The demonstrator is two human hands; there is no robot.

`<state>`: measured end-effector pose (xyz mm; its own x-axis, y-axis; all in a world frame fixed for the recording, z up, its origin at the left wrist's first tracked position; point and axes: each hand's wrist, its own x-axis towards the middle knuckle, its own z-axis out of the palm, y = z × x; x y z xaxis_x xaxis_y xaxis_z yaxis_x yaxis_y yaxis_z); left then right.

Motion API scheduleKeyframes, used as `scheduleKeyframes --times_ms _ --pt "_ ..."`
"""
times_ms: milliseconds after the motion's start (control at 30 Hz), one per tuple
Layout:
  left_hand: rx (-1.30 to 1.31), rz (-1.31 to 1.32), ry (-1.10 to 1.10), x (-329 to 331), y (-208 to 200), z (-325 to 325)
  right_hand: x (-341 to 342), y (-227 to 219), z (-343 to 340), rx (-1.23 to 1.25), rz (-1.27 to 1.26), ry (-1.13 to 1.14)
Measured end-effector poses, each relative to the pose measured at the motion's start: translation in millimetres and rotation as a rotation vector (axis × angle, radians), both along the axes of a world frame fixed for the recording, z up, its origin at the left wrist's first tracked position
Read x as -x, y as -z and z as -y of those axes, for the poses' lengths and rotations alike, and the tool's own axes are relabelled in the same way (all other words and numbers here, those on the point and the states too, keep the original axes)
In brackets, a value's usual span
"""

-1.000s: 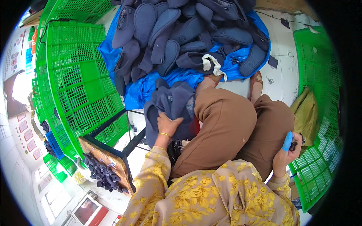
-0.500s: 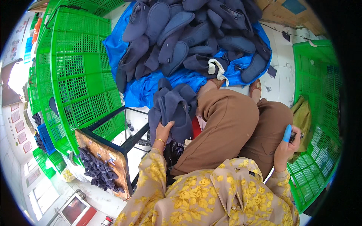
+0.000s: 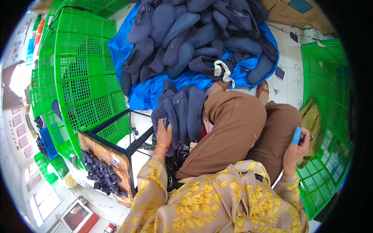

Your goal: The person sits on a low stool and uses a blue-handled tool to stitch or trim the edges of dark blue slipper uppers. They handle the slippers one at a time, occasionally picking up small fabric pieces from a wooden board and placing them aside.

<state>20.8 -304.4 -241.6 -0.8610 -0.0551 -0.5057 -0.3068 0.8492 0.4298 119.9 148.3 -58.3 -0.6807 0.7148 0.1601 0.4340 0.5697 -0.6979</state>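
Against my left thigh rests a bunch of navy cloth slippers, standing close together on edge. My left hand grips the near left side of this bunch, its fingers pressed into the fabric. My right hand is held apart from the slippers, beside my right knee. Its fingers are curled, and a blue finger cover sits on one digit. Something small and dark shows in that grip, too hidden to name. Beyond my feet, a large heap of navy slippers lies on a blue plastic sheet.
Green mesh crates are stacked on the left, and another green crate stands on the right with an olive cloth beside it. Near my left arm, a wooden-topped stool carries a pile of small navy bows. A cardboard box is at the far right.
The slipper bunch has turned, so its pieces now stand more upright and reach further right. My left hand has shifted its hold slightly left. My right hand stays almost still.
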Motion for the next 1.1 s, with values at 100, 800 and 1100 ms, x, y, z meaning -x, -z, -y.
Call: scheduleKeyframes --times_ms 100,800,1100 --pt "0.041 -0.070 -0.018 9.8 24.5 -3.5 0.8 -2.3 -0.9 0.005 0.024 0.000" --pt "0.484 -0.278 -0.108 471.1 -10.0 -148.0 5.6 -3.8 -6.2 -0.009 0.163 0.090" --pt "-0.678 -0.364 -0.354 441.3 -8.0 -92.7 8.2 -1.4 -12.6 0.007 0.206 0.075"
